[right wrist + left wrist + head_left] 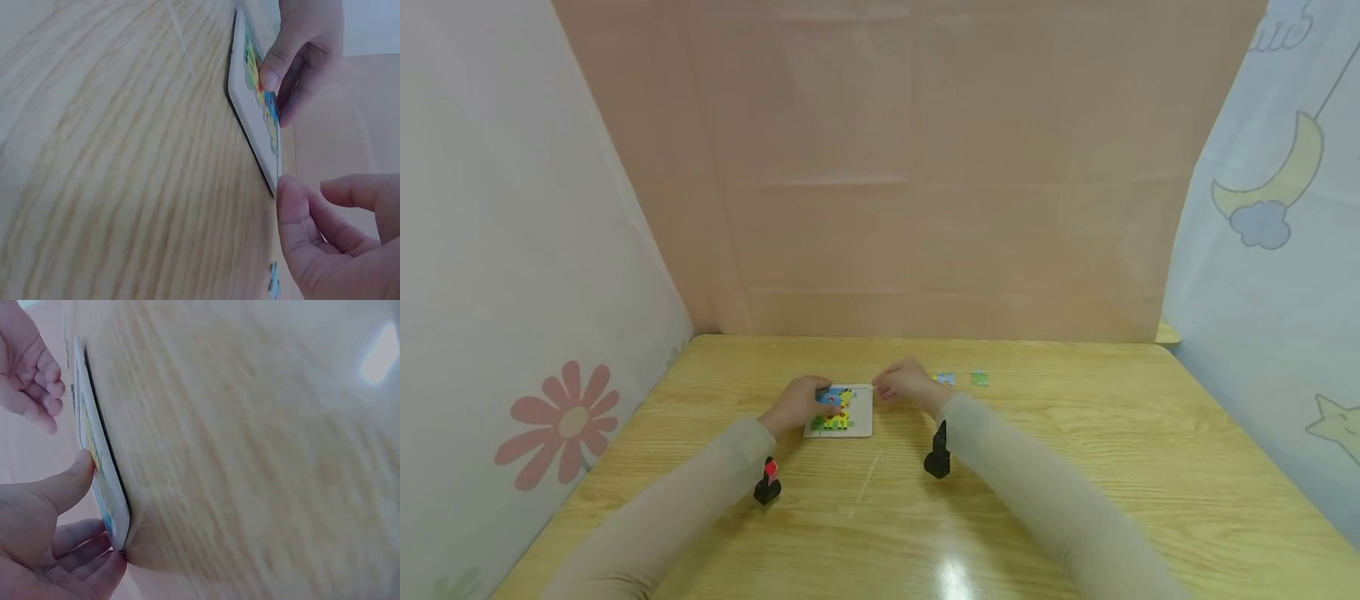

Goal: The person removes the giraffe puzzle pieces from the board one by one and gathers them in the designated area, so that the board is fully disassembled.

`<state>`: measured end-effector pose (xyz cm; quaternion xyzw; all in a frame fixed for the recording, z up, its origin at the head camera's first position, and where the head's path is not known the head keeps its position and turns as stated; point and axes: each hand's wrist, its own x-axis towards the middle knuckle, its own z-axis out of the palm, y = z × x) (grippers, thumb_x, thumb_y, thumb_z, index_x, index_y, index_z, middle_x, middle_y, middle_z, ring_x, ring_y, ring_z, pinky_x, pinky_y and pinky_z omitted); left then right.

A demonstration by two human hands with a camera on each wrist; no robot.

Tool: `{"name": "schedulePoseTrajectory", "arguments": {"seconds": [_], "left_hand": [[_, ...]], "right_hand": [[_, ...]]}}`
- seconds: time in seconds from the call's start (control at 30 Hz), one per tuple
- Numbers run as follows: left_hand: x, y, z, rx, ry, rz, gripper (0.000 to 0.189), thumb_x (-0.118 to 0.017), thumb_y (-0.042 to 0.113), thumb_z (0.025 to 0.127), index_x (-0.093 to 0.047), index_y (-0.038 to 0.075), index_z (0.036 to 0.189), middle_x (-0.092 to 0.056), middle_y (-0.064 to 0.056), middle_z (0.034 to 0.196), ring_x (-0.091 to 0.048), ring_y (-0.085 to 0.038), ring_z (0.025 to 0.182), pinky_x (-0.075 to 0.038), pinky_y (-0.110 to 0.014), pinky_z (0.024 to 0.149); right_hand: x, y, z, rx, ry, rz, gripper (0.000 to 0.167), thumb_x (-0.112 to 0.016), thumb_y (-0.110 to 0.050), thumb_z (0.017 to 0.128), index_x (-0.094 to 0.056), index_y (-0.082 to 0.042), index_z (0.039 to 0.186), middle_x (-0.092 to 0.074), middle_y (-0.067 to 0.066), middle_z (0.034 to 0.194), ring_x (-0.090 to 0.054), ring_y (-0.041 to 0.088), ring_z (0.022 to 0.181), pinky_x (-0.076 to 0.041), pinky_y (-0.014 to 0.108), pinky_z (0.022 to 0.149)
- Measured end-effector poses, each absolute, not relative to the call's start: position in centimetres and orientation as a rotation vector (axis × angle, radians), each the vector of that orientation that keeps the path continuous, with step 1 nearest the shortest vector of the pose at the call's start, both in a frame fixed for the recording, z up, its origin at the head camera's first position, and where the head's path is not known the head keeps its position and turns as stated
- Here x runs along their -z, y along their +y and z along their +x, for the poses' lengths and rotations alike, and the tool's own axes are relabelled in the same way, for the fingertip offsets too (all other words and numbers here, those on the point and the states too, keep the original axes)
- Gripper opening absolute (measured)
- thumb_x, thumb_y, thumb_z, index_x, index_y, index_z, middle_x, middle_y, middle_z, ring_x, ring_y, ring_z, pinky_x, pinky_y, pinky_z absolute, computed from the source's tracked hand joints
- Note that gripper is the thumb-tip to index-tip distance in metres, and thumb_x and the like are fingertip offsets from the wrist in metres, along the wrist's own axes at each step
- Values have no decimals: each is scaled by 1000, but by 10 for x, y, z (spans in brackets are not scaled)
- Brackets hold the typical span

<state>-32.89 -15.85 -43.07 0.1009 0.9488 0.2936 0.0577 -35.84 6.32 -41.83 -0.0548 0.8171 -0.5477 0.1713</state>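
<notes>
A small square jigsaw board [861, 418] with a white frame lies on the table, its left part filled with pieces showing a yellow giraffe [841, 420] on blue and green. Its right part shows bare white. My left hand [797, 402] holds the board at its left side, the thumb [76, 478] pressing on the picture and the fingers at the edge. By the far right corner is my right hand [907, 382], with loosely bent fingers [292, 203] right at the corner. Nothing shows between its thumb and fingers.
Right of my right hand lie a blue and yellow puzzle piece [946, 379] and a green piece [979, 378]. The wooden table [1075, 442] ends at a pinkish backdrop [910, 208], with printed cloth walls on both sides. Each wrist carries a black device [937, 458].
</notes>
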Motion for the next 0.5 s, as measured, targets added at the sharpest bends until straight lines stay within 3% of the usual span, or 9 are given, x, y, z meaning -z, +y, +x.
{"name": "schedulePoseTrajectory", "arguments": {"seconds": [0.2,0.37,0.5], "left_hand": [[430,-158,-328,-904,2879,290,60,-78,22,83,-56,-2,133,-53,-18,140,-46,-37,133,-38,-48,110],[428,-157,-327,-912,2871,265,61,-77,21,84,-54,-2,135,-53,-18,141,-46,-37,133,-38,-48,110],[426,-156,-325,-913,2863,244,61,-76,20,85,-52,-2,136,-52,-19,141,-46,-37,133,-39,-48,110]], "right_hand": [[418,45,-357,1563,2279,-105,23,-62,-6,93,-69,8,108,-72,17,97,-71,20,82,-59,30,75],[415,31,-352,1428,2425,-34,11,-66,-3,84,-73,5,83,-70,9,74,-64,15,63,-56,27,63],[419,22,-353,1353,2503,23,12,-70,-3,81,-73,1,71,-67,7,62,-62,13,53,-52,25,55]]}}
